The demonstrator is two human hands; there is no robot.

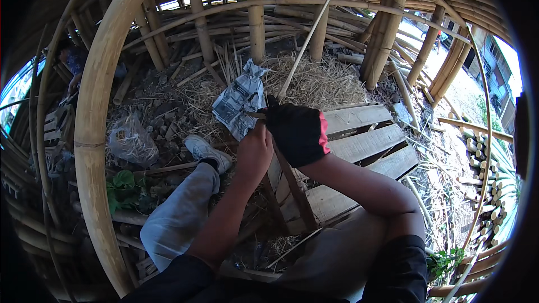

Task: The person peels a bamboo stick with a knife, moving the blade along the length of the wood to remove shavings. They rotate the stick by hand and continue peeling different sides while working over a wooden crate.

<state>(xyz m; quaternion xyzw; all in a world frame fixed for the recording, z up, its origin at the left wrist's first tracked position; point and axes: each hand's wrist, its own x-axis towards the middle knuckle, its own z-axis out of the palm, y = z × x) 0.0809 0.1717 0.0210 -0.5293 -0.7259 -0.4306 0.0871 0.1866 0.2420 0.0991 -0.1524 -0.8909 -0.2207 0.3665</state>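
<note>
My left hand (255, 148) is bare and closed, its fingertips close against my gloved right hand. A short brown piece (256, 115) shows just above its fingers; its kind is not clear. My right hand (297, 134), in a black glove with a red cuff, is curled with its fingers mostly hidden. From just beyond that glove a long pale bamboo stick (309, 42) slants up and away to the right, its near end hidden by the hand. Crumpled newspaper (240, 100) lies on the ground past my hands.
Below my right forearm is a low slatted wooden bench (359, 146). A thick bamboo post (92, 146) rises close on my left, beside a clear plastic bag (133, 140). Upright bamboo poles (255, 17) and straw (328, 81) lie farther off. Cut bamboo (483, 179) is stacked at right.
</note>
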